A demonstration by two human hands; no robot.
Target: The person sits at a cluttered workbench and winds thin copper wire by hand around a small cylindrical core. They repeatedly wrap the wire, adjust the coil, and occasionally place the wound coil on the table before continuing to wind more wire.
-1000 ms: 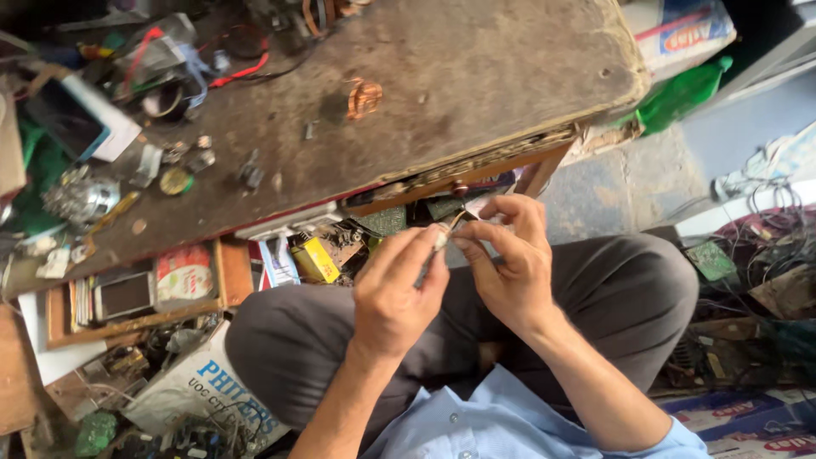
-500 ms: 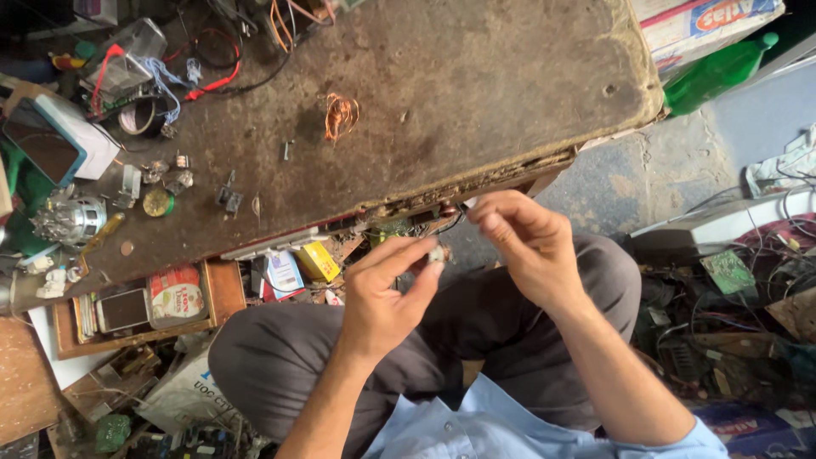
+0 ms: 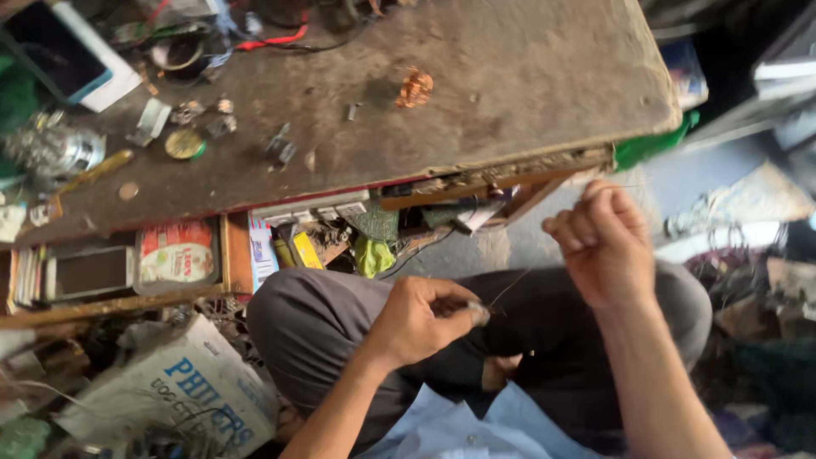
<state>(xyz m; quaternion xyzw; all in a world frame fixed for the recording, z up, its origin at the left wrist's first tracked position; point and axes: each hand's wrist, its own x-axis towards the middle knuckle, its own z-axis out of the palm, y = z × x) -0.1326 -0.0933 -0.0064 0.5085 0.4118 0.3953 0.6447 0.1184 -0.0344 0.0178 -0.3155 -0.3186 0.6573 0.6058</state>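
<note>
Thin wire [image 3: 510,289], a fine pale strand, runs centre-right of the frame between both hands, above the grey-trousered lap. Largest is the worn brown wooden workbench [image 3: 527,76] across the top. Right hand [image 3: 605,246], centre-right, is clenched around the wire's far end; left hand [image 3: 421,319], lower centre, pinches a small metal piece [image 3: 478,313]. Pulling too hard could probably snap the strand.

Soft daylight, brightest on the pale floor [image 3: 714,170] toward 2 o'clock; the bench [image 3: 510,93] top is evenly lit with faint shadows. Clutter under its edge sits dim. Motion blur smears the whole frame, worst at the right hand [image 3: 605,246] and the corners.
</note>
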